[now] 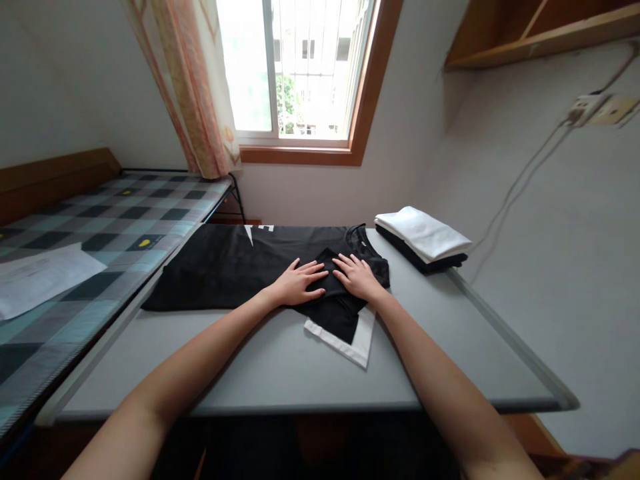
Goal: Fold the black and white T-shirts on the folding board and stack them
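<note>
A black T-shirt (220,267) lies across the grey table, its collar at the right and its hem at the left. One sleeve with a white cuff (363,343) sticks out toward me, and a small white print shows at the far edge. My left hand (299,283) rests flat on the shirt near the sleeve, fingers spread and pointing right. My right hand (357,277) lies flat just below the collar, its fingers pointing up and left. Both hands press on the fabric without gripping it. Part of the sleeve is hidden under them.
A folded white garment (423,232) sits on a folded black one (425,263) at the table's (465,333) far right. Left of the table stands a bed with a checked mattress (165,207) and a paper sheet (45,277). Cables (520,173) hang along the right wall.
</note>
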Demonstrator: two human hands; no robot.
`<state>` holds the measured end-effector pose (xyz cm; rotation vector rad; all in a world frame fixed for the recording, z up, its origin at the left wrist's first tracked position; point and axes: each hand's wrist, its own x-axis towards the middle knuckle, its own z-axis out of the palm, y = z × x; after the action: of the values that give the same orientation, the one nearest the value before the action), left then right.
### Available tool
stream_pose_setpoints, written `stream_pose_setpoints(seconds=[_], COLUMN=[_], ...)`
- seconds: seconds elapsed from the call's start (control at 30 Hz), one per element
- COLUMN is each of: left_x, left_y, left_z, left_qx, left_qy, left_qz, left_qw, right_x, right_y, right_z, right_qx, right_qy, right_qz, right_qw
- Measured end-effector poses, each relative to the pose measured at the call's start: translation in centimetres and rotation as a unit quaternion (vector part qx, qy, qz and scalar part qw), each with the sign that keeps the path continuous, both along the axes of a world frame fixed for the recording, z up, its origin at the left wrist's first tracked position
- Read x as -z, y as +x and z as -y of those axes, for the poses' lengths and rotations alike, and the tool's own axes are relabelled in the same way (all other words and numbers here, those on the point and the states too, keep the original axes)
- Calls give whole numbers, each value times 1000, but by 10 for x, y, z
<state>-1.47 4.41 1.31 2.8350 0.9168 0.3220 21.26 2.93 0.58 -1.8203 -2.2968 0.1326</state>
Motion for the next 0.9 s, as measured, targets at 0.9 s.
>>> stream_pose_setpoints(seconds=[0.9], left_x=[6], left_y=[-134], left_z=[-53], left_qx=[-238], left_qy=[7], left_qz=[-83], left_qw=[968], right_x=[1], right_y=[25], right_z=[-11], right_qx=[-28], right_qy=[65], right_qz=[37], right_qw=[997])
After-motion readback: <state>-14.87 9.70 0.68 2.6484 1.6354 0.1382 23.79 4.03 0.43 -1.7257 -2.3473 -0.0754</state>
